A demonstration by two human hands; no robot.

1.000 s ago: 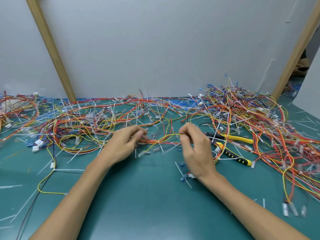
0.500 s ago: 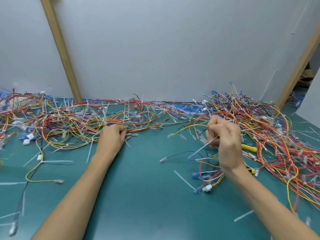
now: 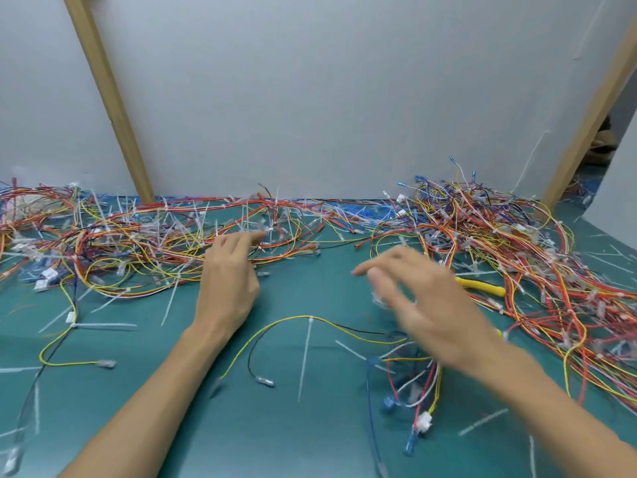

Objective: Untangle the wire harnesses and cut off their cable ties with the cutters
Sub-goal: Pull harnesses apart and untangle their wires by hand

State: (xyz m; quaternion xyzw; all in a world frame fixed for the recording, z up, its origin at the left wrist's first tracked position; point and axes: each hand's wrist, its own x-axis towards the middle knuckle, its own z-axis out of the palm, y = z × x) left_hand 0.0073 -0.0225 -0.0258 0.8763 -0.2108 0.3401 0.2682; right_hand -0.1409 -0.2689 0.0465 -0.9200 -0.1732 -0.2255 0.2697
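Across green mat (image 3: 310, 436), tangled wire harnesses (image 3: 517, 257), white wall (image 3: 327, 98), wooden battens (image 3: 110, 98)

1 head view, forward-down, near table (image 3: 310, 436)

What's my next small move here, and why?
Probably take the yellow-handled cutters with the right hand, which is empty and right beside them. The loose yellow-and-black wire harness lies apart on the green mat, its white cable tie uncut.
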